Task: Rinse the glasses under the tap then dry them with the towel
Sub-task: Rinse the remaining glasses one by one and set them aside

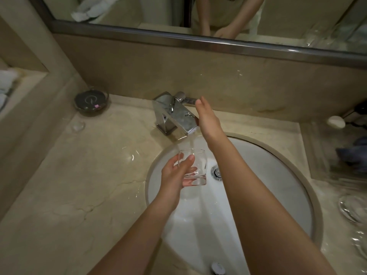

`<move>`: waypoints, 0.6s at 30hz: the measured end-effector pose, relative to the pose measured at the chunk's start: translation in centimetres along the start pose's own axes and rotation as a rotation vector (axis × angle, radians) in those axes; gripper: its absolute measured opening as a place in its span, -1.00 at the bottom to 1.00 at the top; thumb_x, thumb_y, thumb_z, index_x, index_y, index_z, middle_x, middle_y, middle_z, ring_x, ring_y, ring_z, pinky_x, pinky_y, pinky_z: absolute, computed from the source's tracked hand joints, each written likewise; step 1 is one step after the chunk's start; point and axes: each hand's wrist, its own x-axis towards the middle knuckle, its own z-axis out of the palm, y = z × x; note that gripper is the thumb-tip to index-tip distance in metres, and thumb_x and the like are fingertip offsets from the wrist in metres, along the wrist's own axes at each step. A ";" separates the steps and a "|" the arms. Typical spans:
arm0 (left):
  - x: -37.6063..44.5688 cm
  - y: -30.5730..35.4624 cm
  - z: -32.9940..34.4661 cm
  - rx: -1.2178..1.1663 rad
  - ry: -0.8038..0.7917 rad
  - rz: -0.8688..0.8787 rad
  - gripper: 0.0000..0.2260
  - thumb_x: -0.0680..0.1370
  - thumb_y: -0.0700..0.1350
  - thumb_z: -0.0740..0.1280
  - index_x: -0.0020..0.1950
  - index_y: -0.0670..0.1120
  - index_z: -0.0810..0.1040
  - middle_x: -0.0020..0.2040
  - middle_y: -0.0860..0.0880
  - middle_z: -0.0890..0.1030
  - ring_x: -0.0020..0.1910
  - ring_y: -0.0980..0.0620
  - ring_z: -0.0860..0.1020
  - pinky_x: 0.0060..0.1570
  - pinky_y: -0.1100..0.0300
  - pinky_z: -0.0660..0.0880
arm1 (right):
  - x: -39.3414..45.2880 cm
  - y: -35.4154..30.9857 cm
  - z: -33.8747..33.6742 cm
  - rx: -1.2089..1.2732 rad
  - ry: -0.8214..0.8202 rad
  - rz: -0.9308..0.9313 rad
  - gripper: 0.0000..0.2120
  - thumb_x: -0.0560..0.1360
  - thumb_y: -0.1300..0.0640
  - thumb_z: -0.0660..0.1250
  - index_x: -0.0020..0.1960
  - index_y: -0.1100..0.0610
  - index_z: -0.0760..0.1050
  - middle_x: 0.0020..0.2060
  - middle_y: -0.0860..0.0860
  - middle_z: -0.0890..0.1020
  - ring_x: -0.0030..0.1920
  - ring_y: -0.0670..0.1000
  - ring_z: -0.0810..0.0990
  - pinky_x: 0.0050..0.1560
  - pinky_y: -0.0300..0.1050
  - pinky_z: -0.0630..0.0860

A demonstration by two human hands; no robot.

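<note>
My left hand [174, 175] grips a clear square glass [196, 167] over the white basin [258, 175]. Water streams from the chrome tap [174, 114] straight into the glass. My right hand [208, 116] reaches up beside the tap with straight fingers, its fingertips at the tap's lever [184, 98]. White towels [6, 84] lie on a ledge at the far left edge.
A dark round dish [91, 102] stands on the marble counter [79, 175] left of the tap. A white soap [336, 122] sits at the right, with a glass tray and more glassware [351, 211] along the right edge. A mirror runs across the top.
</note>
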 end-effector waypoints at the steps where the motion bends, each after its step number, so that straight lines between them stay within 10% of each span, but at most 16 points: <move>1: -0.1 0.0 0.1 -0.002 0.003 -0.007 -0.30 0.29 0.05 0.54 0.36 -0.17 0.47 0.00 -0.16 0.65 0.02 -0.15 0.68 -0.03 -0.29 0.59 | -0.2 0.1 0.1 0.002 0.006 -0.003 -0.50 0.65 -0.10 0.05 0.56 -0.02 0.12 0.52 -0.04 0.24 0.49 0.01 0.26 0.49 -0.04 0.14; 11: -2.2 -0.8 0.8 0.004 -0.007 -0.036 -0.57 0.48 0.05 0.43 0.32 0.11 0.44 0.07 -0.11 0.64 -0.03 -0.08 0.69 -0.09 0.00 0.63 | -5.2 1.6 -1.5 -0.073 -0.042 0.033 -0.40 0.58 -0.06 0.25 0.54 0.04 0.14 0.51 -0.04 0.25 0.49 0.01 0.24 0.40 -0.07 0.21; 18: -4.8 -1.3 1.6 0.136 0.005 -0.145 -0.56 0.41 0.17 0.47 0.21 0.04 0.53 0.02 -0.13 0.68 -0.04 -0.10 0.69 -0.09 -0.07 0.64 | -11.7 6.5 -4.3 -0.101 0.018 0.374 -0.52 0.50 -0.13 0.36 0.23 0.21 0.46 0.09 0.05 0.54 0.17 0.10 0.55 0.26 0.12 0.47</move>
